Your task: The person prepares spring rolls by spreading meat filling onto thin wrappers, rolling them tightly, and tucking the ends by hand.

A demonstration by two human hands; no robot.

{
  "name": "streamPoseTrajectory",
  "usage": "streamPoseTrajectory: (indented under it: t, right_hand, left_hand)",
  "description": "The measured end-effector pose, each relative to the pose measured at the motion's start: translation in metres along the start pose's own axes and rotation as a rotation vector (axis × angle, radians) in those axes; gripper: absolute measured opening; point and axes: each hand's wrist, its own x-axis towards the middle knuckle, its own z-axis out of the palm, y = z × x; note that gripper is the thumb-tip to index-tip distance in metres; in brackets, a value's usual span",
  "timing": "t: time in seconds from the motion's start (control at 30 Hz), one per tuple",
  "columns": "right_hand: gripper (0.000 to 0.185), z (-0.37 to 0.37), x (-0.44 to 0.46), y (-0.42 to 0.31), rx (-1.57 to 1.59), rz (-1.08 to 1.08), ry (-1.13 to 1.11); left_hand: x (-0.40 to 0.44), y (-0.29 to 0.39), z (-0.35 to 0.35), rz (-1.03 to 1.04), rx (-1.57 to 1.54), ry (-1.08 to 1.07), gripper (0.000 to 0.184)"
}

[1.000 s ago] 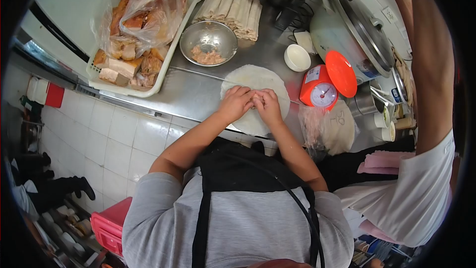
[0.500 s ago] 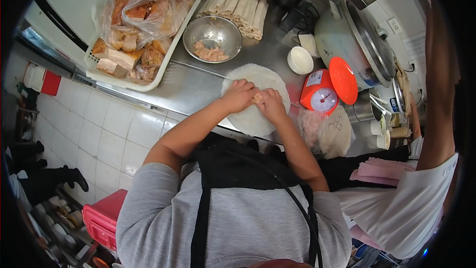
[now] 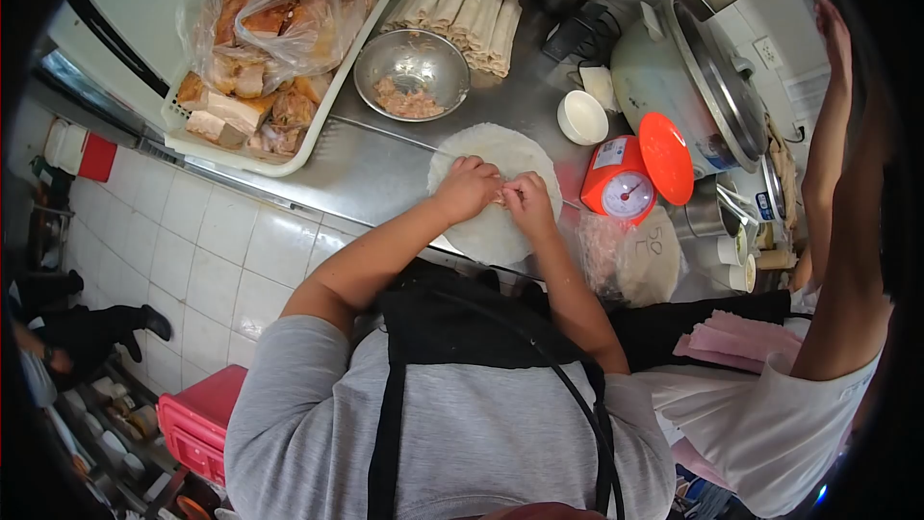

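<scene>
Round white wrapper sheets (image 3: 491, 242) lie on the steel counter in front of me. Both hands are over their middle. My left hand (image 3: 469, 188) has its fingers curled against a small portion of pinkish minced meat (image 3: 500, 199), mostly covered by the fingers. From the other side, my right hand (image 3: 527, 203) pinches at the same meat with its fingertips close together. Just beyond the sheets stands a steel bowl (image 3: 438, 67) with more minced meat in it. Long rolled wrappers (image 3: 462, 14) are stacked behind the bowl.
A white basket (image 3: 313, 140) of roasted meat stands at the left. On the right are an orange scale (image 3: 616, 178), a white cup (image 3: 582, 117), a bagged stack of wrappers (image 3: 650, 260) and a large pot (image 3: 664, 67). A co-worker's arm (image 3: 828, 164) reaches up at far right.
My right hand's fingers have drawn in over the meat, so less of it shows. The co-worker's raised arms at the right have shifted. Another person's hand has appeared at far left.
</scene>
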Motion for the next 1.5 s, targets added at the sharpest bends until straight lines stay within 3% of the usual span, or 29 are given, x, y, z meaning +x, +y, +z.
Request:
streamPoseTrajectory:
  t: [0.1,0.2,0.3,0.4,0.5,0.7,0.8,0.9,1.0,1.1,1.2,1.3,1.4,1.5]
  right_hand:
    - [0.027,-0.016,0.01,-0.044,-0.144,0.025,0.134]
    - [0.037,-0.02,0.011,-0.051,-0.298,0.04,-0.139]
    - [0.047,-0.009,0.008,-0.03,-0.35,0.074,-0.162]
    - [0.045,-0.013,0.005,-0.033,-0.383,0.037,-0.134]
    - [0.034,-0.025,0.004,-0.052,-0.337,0.035,0.029]
    - [0.045,-0.014,-0.004,-0.019,-0.36,0.074,-0.065]
    - [0.031,-0.028,0.0,-0.036,-0.328,0.007,0.055]
    - [0.026,-0.028,0.0,-0.031,-0.073,-0.001,0.115]
    - [0.03,-0.012,-0.008,-0.008,-0.045,0.051,0.039]
    - [0.03,-0.01,-0.011,-0.001,-0.085,0.097,0.04]
    - [0.023,-0.017,0.001,-0.035,-0.229,0.103,0.143]
    - [0.034,-0.008,0.002,-0.04,-0.319,0.063,0.004]
    - [0.044,-0.003,-0.002,-0.03,-0.314,0.163,-0.086]
    - [0.039,-0.016,-0.002,-0.04,-0.301,0.117,0.063]
  left_hand:
    - [-0.002,-0.002,-0.014,0.066,-0.057,0.044,0.036]
    - [0.001,-0.004,-0.01,0.119,0.065,0.065,0.038]
    - [0.01,-0.014,-0.012,0.103,0.067,-0.107,0.046]
    - [0.005,-0.019,-0.013,0.115,0.013,-0.055,0.046]
    - [0.0,-0.009,-0.024,0.118,-0.024,0.059,0.038]
    - [0.006,-0.007,-0.008,0.077,0.122,0.058,0.038]
    - [0.005,-0.004,-0.018,0.037,0.071,0.032,0.031]
    - [0.005,0.002,-0.024,0.07,-0.004,0.083,0.027]
    - [0.007,0.0,-0.011,0.058,0.004,0.03,0.036]
    - [0.006,-0.005,-0.009,0.054,0.025,0.043,0.041]
    - [0.002,-0.007,-0.005,0.105,0.085,0.198,0.035]
    - [0.005,-0.011,-0.002,0.097,0.071,0.13,0.037]
    - [0.007,-0.012,-0.005,0.078,0.064,0.061,0.043]
    - [0.005,-0.004,-0.02,0.046,0.07,0.02,0.042]
